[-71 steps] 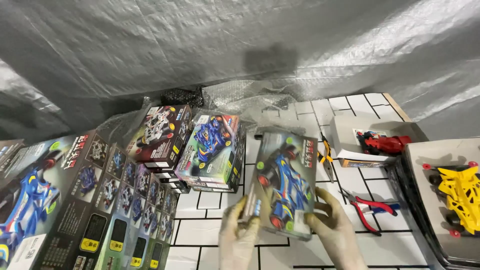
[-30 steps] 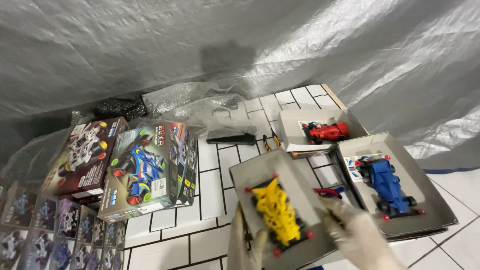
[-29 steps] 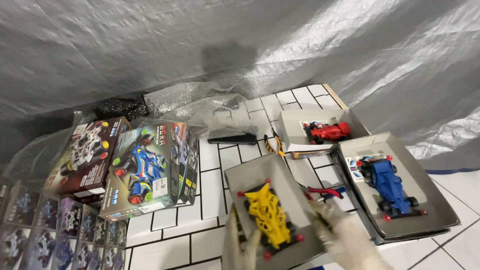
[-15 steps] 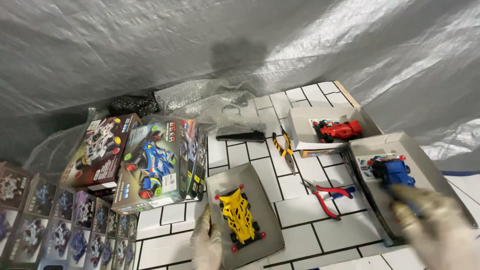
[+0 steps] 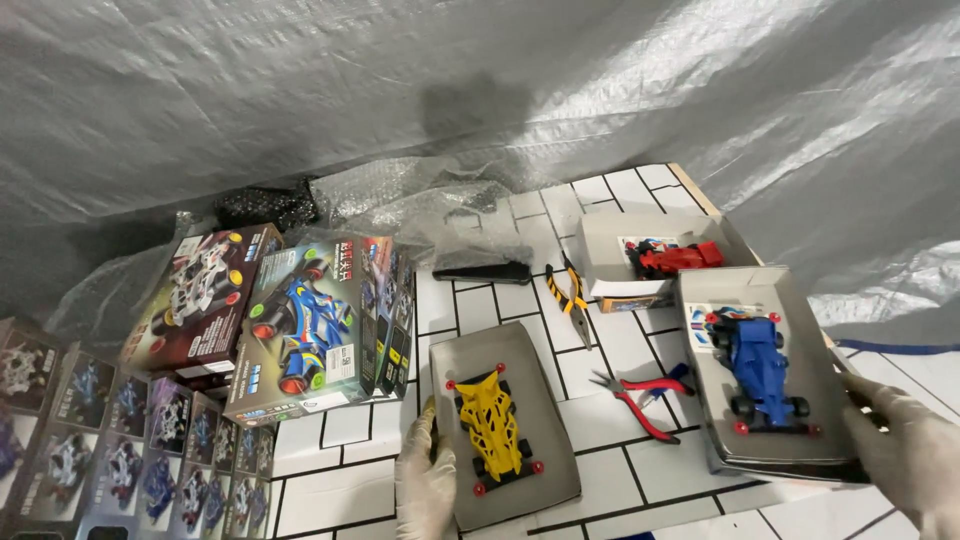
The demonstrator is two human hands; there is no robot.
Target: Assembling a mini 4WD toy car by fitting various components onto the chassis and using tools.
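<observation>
Holding a grey tray (image 5: 560, 480) by its near-left edge, the left hand (image 5: 425, 485) wears a pale glove, fingers curled around the rim. A yellow toy car (image 5: 492, 425) with red wheel hubs sits in that tray, nose pointing far. The tray lies flat on the white-tiled table (image 5: 610, 420), near centre.

Right hand (image 5: 910, 455), also gloved, grips the near-right corner of a second grey tray (image 5: 800, 330), fingers closed on its edge. A blue toy car (image 5: 760, 370) sits in this tray, and a small sticker sheet (image 5: 705, 325) lies at its far-left corner. The tray is at the right side of the table.

Red-handled pliers (image 5: 640, 395) lie between the two trays, on the tiles. Yellow-handled pliers (image 5: 572, 295) lie farther off, just left of a white box (image 5: 610, 250) that holds a red toy car (image 5: 675, 258). A black flat tool (image 5: 485, 272) lies left of the yellow pliers.

Left of the yellow car's tray stands a stack of colourful boxes: a blue-car box (image 5: 320, 325) tilted on top, a dark red box (image 5: 205, 295) beside it to the left. More small boxes (image 5: 120, 450) line the near-left corner. Bubble wrap (image 5: 420, 200) is bunched at the far edge, and a grey plastic sheet (image 5: 480, 80) hangs behind everything.
</observation>
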